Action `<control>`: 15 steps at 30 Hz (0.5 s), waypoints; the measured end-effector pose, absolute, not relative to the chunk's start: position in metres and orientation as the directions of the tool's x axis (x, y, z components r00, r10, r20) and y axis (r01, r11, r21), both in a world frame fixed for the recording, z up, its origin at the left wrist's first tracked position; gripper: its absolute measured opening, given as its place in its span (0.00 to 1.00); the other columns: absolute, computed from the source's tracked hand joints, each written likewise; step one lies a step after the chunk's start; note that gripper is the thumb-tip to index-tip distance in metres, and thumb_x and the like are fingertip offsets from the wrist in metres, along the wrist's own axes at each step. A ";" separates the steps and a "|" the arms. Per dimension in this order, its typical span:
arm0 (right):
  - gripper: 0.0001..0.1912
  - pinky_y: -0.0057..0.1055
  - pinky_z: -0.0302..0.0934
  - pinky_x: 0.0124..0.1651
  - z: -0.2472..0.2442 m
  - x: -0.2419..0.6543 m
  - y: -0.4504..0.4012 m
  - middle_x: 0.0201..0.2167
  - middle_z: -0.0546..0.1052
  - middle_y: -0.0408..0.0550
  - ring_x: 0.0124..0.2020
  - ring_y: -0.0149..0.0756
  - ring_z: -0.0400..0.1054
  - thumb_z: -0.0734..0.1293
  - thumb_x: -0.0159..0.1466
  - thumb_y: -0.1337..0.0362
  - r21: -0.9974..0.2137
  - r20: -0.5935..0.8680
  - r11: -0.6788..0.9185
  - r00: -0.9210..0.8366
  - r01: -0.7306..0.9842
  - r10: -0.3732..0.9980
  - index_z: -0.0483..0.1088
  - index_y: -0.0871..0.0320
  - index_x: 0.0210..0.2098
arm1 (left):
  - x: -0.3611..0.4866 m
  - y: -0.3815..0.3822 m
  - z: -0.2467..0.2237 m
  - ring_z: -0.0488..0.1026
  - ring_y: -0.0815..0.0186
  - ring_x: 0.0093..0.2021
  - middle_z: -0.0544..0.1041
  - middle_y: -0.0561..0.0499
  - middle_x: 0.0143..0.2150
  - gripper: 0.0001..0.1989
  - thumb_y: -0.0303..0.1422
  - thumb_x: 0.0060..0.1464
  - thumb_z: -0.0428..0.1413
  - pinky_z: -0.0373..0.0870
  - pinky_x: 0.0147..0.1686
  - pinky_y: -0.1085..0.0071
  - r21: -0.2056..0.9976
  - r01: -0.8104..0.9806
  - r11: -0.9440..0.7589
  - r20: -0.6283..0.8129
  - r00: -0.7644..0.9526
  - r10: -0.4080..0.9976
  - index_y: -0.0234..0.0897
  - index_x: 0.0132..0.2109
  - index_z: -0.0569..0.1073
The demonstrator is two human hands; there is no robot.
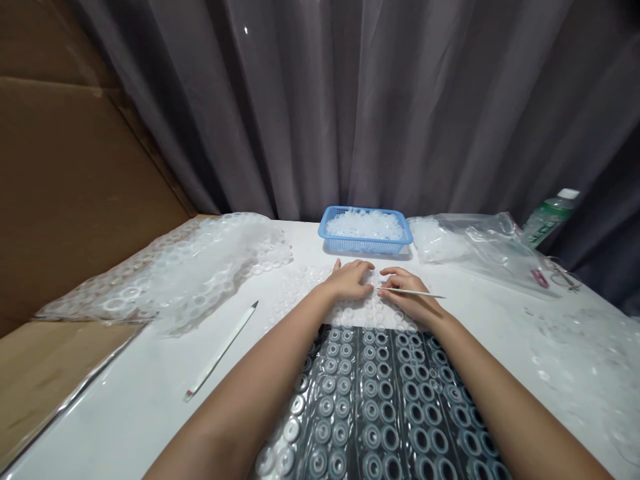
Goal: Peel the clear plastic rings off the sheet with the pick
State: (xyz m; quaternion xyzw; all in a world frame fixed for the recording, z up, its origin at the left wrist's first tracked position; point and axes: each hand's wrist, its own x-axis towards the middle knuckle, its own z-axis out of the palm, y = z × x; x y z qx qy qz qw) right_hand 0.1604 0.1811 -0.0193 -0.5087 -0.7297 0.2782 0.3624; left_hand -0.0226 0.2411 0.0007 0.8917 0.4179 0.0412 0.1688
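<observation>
A clear plastic sheet [371,407] with rows of moulded round rings runs from the white table towards me, over a dark area. My left hand [351,280] rests on the far part of this sheet, fingers apart and holding nothing that I can see. Just to its right, my right hand [406,293] pinches a thin pale pointed stick [423,293]. The stick's tip points left, close to my left fingertips and low over the rings. What the tip touches is too small to tell.
A blue basket [364,248] of small translucent pieces stands behind my hands. Moulded sheets [200,267] and a white pen-like tool [223,350] lie left, beside cardboard [75,187]. To the right are a plastic bag [480,247], a bottle [550,217] and loose clear pieces [590,367].
</observation>
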 end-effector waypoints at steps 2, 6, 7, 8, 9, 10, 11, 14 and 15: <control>0.07 0.33 0.59 0.43 -0.020 0.159 0.182 0.48 0.71 0.52 0.43 0.38 0.68 0.66 0.58 0.63 -0.730 0.276 0.378 -0.261 0.570 0.925 0.70 0.58 0.25 | -0.022 0.241 0.001 0.56 0.52 0.62 0.61 0.44 0.62 0.26 0.41 0.54 0.48 0.37 0.59 0.39 0.320 0.737 -0.596 -0.079 0.647 0.758 0.40 0.59 0.58; 0.11 0.31 0.59 0.38 -0.022 0.157 0.182 0.33 0.74 0.49 0.33 0.37 0.67 0.59 0.63 0.59 -0.579 0.322 0.480 -0.356 0.659 0.877 0.66 0.57 0.27 | -0.020 0.242 0.002 0.46 0.50 0.66 0.52 0.41 0.67 0.32 0.44 0.55 0.47 0.30 0.58 0.37 0.286 0.749 -0.597 -0.140 0.649 0.748 0.38 0.63 0.51; 0.12 0.31 0.58 0.36 -0.023 0.157 0.183 0.30 0.72 0.48 0.31 0.37 0.66 0.57 0.64 0.59 -0.548 0.358 0.491 -0.341 0.677 0.869 0.65 0.56 0.28 | -0.020 0.243 0.002 0.44 0.50 0.67 0.50 0.41 0.68 0.33 0.45 0.55 0.47 0.29 0.58 0.37 0.280 0.752 -0.597 -0.161 0.650 0.743 0.37 0.64 0.50; 0.12 0.31 0.58 0.36 -0.023 0.158 0.183 0.28 0.71 0.47 0.30 0.37 0.65 0.56 0.65 0.60 -0.528 0.411 0.483 -0.288 0.698 0.865 0.64 0.56 0.28 | -0.019 0.244 0.002 0.42 0.50 0.67 0.48 0.40 0.68 0.34 0.45 0.55 0.47 0.29 0.58 0.37 0.276 0.753 -0.597 -0.179 0.650 0.738 0.36 0.65 0.49; 0.12 0.31 0.58 0.36 -0.024 0.160 0.184 0.27 0.71 0.47 0.30 0.37 0.65 0.55 0.65 0.61 -0.524 0.467 0.454 -0.203 0.721 0.860 0.63 0.56 0.28 | -0.019 0.245 0.002 0.41 0.50 0.67 0.48 0.40 0.68 0.35 0.44 0.55 0.48 0.29 0.58 0.37 0.272 0.755 -0.597 -0.192 0.651 0.735 0.35 0.65 0.48; 0.11 0.32 0.58 0.37 -0.024 0.163 0.185 0.27 0.71 0.47 0.31 0.38 0.65 0.54 0.65 0.61 -0.533 0.511 0.406 -0.100 0.742 0.854 0.62 0.56 0.28 | -0.019 0.246 0.001 0.41 0.50 0.67 0.48 0.40 0.68 0.35 0.44 0.55 0.48 0.29 0.58 0.36 0.271 0.754 -0.598 -0.198 0.652 0.732 0.35 0.65 0.48; 0.11 0.32 0.58 0.37 -0.024 0.167 0.187 0.27 0.70 0.48 0.32 0.38 0.65 0.55 0.64 0.61 -0.552 0.531 0.350 -0.005 0.757 0.847 0.62 0.56 0.27 | -0.019 0.246 0.001 0.41 0.50 0.67 0.48 0.41 0.68 0.35 0.44 0.55 0.48 0.29 0.58 0.36 0.273 0.751 -0.601 -0.196 0.655 0.730 0.35 0.65 0.48; 0.10 0.33 0.58 0.38 -0.021 0.175 0.195 0.27 0.71 0.47 0.33 0.39 0.65 0.61 0.60 0.61 -0.610 0.475 0.257 0.086 0.749 0.876 0.62 0.56 0.23 | -0.022 0.247 -0.001 0.44 0.50 0.67 0.50 0.43 0.68 0.35 0.44 0.54 0.49 0.33 0.59 0.38 0.291 0.729 -0.619 -0.151 0.674 0.723 0.38 0.65 0.50; 0.11 0.32 0.58 0.38 -0.020 0.176 0.198 0.28 0.71 0.46 0.34 0.39 0.65 0.63 0.58 0.60 -0.635 0.435 0.264 0.054 0.726 0.899 0.62 0.56 0.22 | -0.024 0.247 -0.002 0.46 0.50 0.66 0.52 0.44 0.67 0.34 0.44 0.54 0.49 0.35 0.59 0.39 0.301 0.718 -0.627 -0.124 0.682 0.721 0.39 0.65 0.51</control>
